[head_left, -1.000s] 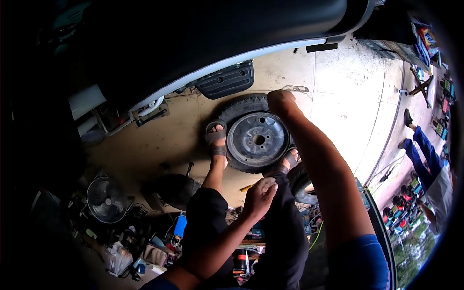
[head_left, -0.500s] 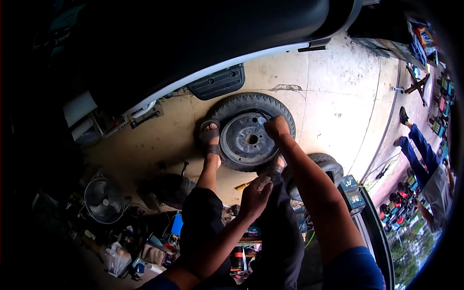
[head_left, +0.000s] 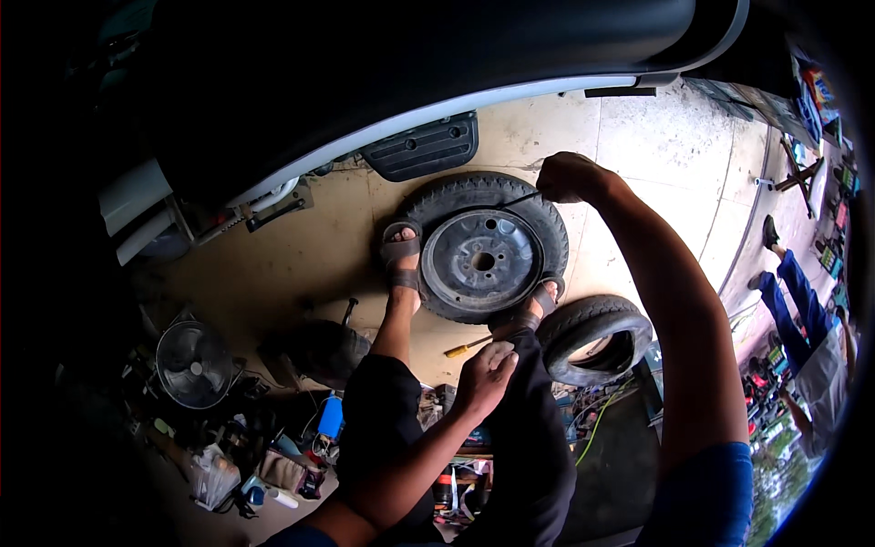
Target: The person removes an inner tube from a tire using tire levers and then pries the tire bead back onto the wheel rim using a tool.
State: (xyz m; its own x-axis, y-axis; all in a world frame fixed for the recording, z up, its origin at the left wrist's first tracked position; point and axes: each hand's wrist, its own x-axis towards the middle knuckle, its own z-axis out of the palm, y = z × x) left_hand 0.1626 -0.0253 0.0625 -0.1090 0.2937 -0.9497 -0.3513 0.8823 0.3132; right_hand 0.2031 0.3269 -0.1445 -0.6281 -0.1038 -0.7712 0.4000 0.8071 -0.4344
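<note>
A tyre (head_left: 436, 196) on a dark steel wheel rim (head_left: 456, 260) lies flat on the floor, with my sandalled feet on its left and lower right edges. My right hand (head_left: 570, 178) is closed around one end of a dark tyre lever (head_left: 519, 200), above the tyre's upper right edge. The lever's other end meets the edge of the rim. My left hand (head_left: 486, 378) is by my right knee, its fingers curled. Something pale shows at its fingertips, too unclear to name.
A loose tyre (head_left: 594, 339) lies right of my foot, and a yellow-handled screwdriver (head_left: 467, 346) below the wheel. A dark vehicle body (head_left: 410, 55) overhangs the far side. A fan (head_left: 193, 365) and clutter are at lower left. Another person (head_left: 807, 319) is at far right.
My right hand has moved up and right, away from the rim, and more of the lever now shows. The left hand has stayed by my knee. My view has shifted slightly.
</note>
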